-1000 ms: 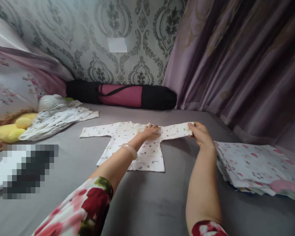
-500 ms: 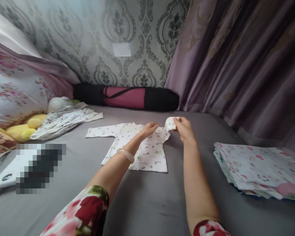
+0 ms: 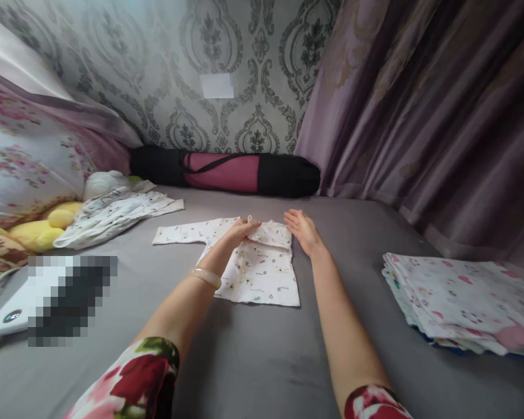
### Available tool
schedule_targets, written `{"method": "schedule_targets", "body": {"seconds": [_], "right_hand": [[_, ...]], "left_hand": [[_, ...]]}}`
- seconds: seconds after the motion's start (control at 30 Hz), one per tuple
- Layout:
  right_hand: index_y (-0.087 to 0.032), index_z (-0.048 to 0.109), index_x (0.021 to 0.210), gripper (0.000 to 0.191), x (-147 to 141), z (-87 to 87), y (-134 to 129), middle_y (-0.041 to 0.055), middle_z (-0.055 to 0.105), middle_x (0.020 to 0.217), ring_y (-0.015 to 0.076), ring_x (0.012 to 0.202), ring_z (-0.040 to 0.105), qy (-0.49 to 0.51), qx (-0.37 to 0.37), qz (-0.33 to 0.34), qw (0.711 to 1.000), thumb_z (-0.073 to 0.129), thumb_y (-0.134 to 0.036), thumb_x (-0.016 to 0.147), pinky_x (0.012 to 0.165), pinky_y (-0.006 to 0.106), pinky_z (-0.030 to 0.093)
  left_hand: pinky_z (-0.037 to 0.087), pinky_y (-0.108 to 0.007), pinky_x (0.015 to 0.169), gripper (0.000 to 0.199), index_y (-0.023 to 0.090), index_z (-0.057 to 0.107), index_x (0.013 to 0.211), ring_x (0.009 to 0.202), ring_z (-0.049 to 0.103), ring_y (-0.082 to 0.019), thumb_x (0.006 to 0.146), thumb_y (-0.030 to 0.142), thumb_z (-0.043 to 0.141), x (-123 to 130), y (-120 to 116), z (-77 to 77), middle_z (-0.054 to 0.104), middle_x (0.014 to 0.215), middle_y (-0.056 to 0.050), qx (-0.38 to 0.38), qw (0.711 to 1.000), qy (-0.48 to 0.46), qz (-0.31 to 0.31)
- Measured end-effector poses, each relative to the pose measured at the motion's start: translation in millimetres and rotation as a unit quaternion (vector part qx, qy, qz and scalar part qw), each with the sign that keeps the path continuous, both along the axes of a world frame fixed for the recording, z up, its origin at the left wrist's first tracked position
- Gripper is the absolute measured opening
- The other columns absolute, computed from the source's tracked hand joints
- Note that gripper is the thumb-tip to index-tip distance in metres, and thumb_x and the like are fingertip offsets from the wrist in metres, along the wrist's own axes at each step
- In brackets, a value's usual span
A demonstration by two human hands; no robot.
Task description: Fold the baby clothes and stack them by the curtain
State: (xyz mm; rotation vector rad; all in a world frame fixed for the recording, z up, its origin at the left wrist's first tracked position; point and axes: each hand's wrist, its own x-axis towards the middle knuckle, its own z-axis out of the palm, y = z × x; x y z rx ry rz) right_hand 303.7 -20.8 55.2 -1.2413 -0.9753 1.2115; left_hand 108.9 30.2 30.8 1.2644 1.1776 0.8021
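A small white baby shirt [image 3: 262, 270] with a tiny print lies flat on the grey bed sheet. Its left-hand sleeve [image 3: 181, 232] stretches outward, while the other sleeve [image 3: 273, 234] is folded across the chest. At the end of that folded sleeve, my left hand [image 3: 244, 228] is closed on the cloth; its fingertips are partly hidden. My right hand [image 3: 304, 231] is at the shirt's right edge, fingers stretched out and touching or almost touching the fold. Nothing is in my right hand.
Folded printed cloths [image 3: 463, 297] are stacked on the right. To the left are a crumpled white garment [image 3: 117, 215], a yellow plush toy [image 3: 39, 230] and a partly pixelated white object [image 3: 11, 308]. A black and pink long bag [image 3: 222, 173] lies along the wall.
The right-hand sleeve has been folded inward over the shirt. My right hand has let go of its cuff and opened; my left hand has moved slightly left and closed on the sleeve.
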Motion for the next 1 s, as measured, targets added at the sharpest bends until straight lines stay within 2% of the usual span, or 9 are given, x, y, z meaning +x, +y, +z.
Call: {"method": "schedule_targets", "body": {"seconds": [0.07,0.13,0.23,0.3,0.4,0.5,0.6,0.8,1.0], "right_hand": [[-0.015,0.049,0.134,0.049,16,-6.6,6,0.0172,0.051,0.141,0.0199,0.126,0.053,0.015,-0.004,-0.056,0.998,0.022,-0.041,0.102,0.103,0.037,0.043],[-0.017,0.051,0.132,0.048,25,-13.4,10,0.0155,0.054,0.139,0.0198,0.125,0.054,-0.019,-0.011,-0.094,0.995,0.022,-0.041,0.102,0.103,0.038,0.044],[-0.017,0.053,0.131,0.047,24,-22.4,12,0.0137,0.056,0.137,0.0205,0.127,0.051,-0.176,-0.009,-0.108,0.978,0.024,-0.039,0.101,0.105,0.038,0.040],[-0.015,0.054,0.131,0.047,16,-27.2,11,0.0139,0.056,0.137,0.0209,0.130,0.048,-0.316,-0.006,-0.090,0.945,0.027,-0.036,0.100,0.109,0.037,0.036],[-0.010,0.049,0.137,0.048,-1,-33.5,7,0.0149,0.049,0.143,0.0208,0.135,0.041,-0.484,0.000,-0.026,0.875,0.026,-0.030,0.099,0.113,0.035,0.029],[-0.007,0.038,0.145,0.053,-15,-40.4,-1,0.0151,0.032,0.155,0.0245,0.144,0.024,-0.590,0.008,0.023,0.807,0.025,-0.031,0.099,0.117,0.042,0.018],[-0.003,0.028,0.149,0.061,-22,-49.5,-7,0.0157,0.020,0.159,0.0266,0.147,0.012,-0.646,0.000,0.042,0.763,0.022,-0.039,0.100,0.118,0.045,0.010],[0.000,0.025,0.150,0.065,-22,-62.0,-8,0.0163,0.018,0.159,0.0267,0.147,0.014,-0.671,-0.035,0.054,0.739,0.020,-0.042,0.100,0.118,0.041,0.012],[-0.002,0.023,0.151,0.066,-25,-51.5,-10,0.0152,0.016,0.159,0.0251,0.147,0.012,-0.676,-0.032,0.068,0.733,0.016,-0.042,0.100,0.118,0.043,0.008]], "left_hand": [[0.041,-0.020,0.054,0.022,0.015,0.058,0.073,0.061,0.053,-0.012,0.071,0.035,0.066,-2,1,-6.0,0.054,0.063,0.001,0.043,0.999,0.021,0.012],[0.035,-0.019,0.051,0.017,0.015,0.056,0.066,0.054,0.046,-0.010,0.070,0.030,0.061,-3,4,-10.3,0.047,0.055,0.004,0.071,0.996,0.037,0.043],[0.031,-0.020,0.049,0.015,0.015,0.058,0.065,0.052,0.043,-0.009,0.069,0.029,0.057,-4,8,-15.6,0.044,0.053,0.005,0.098,0.991,0.054,0.074],[0.033,-0.021,0.050,0.017,0.014,0.061,0.071,0.054,0.046,-0.010,0.069,0.030,0.057,-8,11,-19.9,0.049,0.057,0.004,0.118,0.987,0.067,0.088],[0.041,-0.023,0.059,0.030,0.013,0.066,0.092,0.064,0.054,-0.013,0.068,0.030,0.062,-15,14,-27.7,0.059,0.070,0.000,0.149,0.975,0.109,0.121],[0.047,-0.027,0.069,0.041,0.014,0.063,0.109,0.076,0.060,-0.016,0.071,0.030,0.063,-24,16,-35.3,0.064,0.085,-0.004,0.173,0.963,0.157,0.132],[0.050,-0.031,0.080,0.043,0.016,0.059,0.116,0.090,0.063,-0.018,0.074,0.024,0.059,-30,15,-39.8,0.065,0.099,-0.007,0.196,0.957,0.173,0.126],[0.049,-0.038,0.093,0.043,0.015,0.056,0.119,0.104,0.061,-0.022,0.076,0.021,0.056,-56,-6,-35.8,0.061,0.116,-0.012,0.238,0.944,0.210,0.090],[0.051,-0.041,0.093,0.043,0.015,0.057,0.117,0.106,0.062,-0.026,0.080,0.035,0.054,-115,-58,-20.4,0.061,0.116,-0.014,0.233,0.928,0.287,0.034]]}}
